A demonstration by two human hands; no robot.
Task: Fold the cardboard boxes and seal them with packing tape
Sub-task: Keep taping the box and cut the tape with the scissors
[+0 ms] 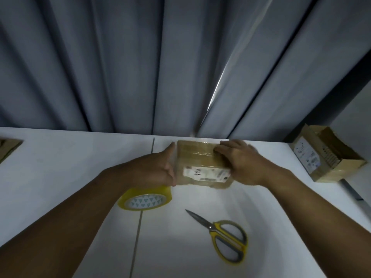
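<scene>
A small brown cardboard box (197, 159) with glossy tape over its top and a white shipping label on its near side sits at the far middle of the white table (60, 167). My left hand (160, 167) lies flat against the box's left side with straight fingers. From the right, my right hand (239, 161) grips the box, its fingers curled over the top right edge. A roll of yellow packing tape (145, 198) lies under my left wrist. Yellow-handled scissors (222, 235) lie shut on the table nearer to me.
An open cardboard box (325, 155) with labels stands at the table's right edge. A flat piece of cardboard (8, 148) shows at the far left edge. Grey curtains (140, 67) hang right behind the table.
</scene>
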